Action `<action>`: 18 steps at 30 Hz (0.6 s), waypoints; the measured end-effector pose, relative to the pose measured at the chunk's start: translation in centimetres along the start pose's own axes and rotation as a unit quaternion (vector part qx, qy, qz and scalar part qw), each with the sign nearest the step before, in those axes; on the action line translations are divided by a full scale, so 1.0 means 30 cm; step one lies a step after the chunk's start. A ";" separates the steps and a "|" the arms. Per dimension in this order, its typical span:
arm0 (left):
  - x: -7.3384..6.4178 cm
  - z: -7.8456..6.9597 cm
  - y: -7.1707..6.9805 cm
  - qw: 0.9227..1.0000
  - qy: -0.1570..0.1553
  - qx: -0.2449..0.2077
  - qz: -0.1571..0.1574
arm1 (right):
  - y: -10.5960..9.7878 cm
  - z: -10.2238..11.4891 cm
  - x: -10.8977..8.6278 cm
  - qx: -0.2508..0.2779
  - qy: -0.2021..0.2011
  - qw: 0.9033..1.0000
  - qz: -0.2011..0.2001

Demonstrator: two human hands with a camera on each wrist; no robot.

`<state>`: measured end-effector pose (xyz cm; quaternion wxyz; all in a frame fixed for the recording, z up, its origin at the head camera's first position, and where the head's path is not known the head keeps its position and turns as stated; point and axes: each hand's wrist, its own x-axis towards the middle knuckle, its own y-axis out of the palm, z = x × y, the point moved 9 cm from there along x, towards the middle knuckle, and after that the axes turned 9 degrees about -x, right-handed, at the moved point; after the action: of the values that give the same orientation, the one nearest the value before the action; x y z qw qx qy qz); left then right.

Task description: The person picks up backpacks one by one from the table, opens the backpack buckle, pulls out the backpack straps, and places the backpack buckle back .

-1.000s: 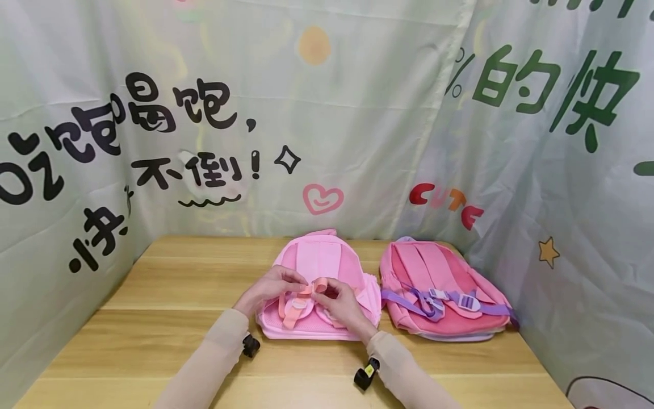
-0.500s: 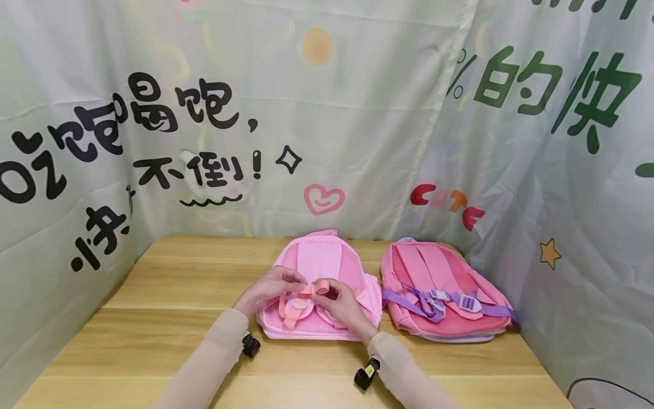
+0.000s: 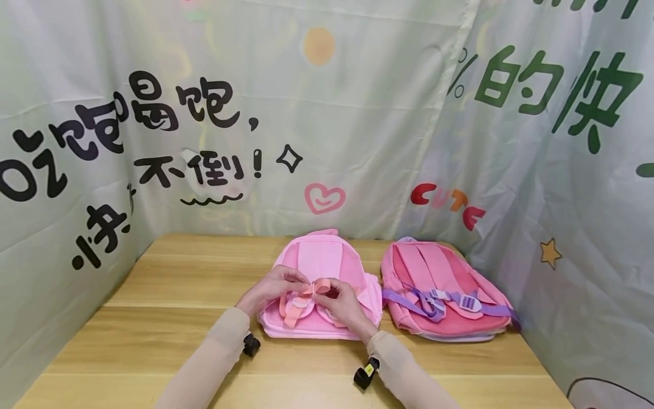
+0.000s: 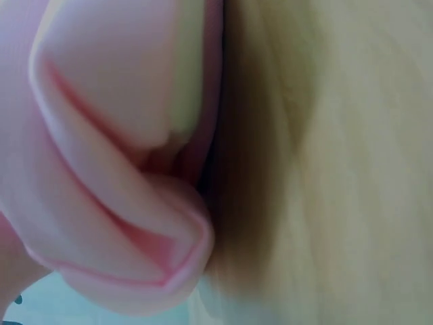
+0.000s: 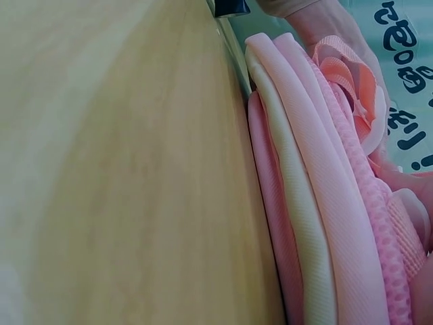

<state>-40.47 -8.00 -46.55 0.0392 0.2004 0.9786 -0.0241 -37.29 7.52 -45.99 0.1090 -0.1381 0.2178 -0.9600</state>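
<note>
One fiddly orange strap (image 3: 322, 286), pinched from both sides

So you've got the pink backpack (image 3: 319, 258) lying back panel up on the worktop (image 3: 296, 369), right in front of you, top end towards the printed curtain (image 3: 368, 130). My guess is it's that way round so the straps face you and the worktop takes all the weight.

Your left hand (image 3: 273, 287) pinches the strap between thumb and fingertips, and your right hand (image 3: 341, 304) pinches it just beside that, where it bends into a loop. Holding it so close together probably stops the soft webbing twisting away from you. Whatever hardware sits between your fingertips is too small for me to make out. In the right wrist view you can see a loop of the webbing hanging over the bag's mesh panel.

Your second backpack (image 3: 449, 267), the one with purple straps (image 3: 493, 309), lies just beside it on your right, likely parked there to leave your elbows room.
</note>
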 end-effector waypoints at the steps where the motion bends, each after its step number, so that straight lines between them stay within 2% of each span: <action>1: 0.000 0.001 -0.001 1.000 -0.001 -0.003 0.001 | 0.000 -0.003 0.000 0.004 0.001 1.000 -0.002; 8: -0.008 0.006 0.001 1.000 -0.004 0.016 0.026 | 0.003 -0.013 -0.002 0.026 0.005 1.000 -0.013; 18: 0.000 0.002 0.005 1.000 -0.009 0.015 0.000 | 0.002 0.000 0.003 0.006 -0.007 1.000 0.000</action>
<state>-40.41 -7.87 -46.60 0.0448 0.2009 0.9777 -0.0406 -37.36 7.44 -46.01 0.1114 -0.1442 0.2118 -0.9602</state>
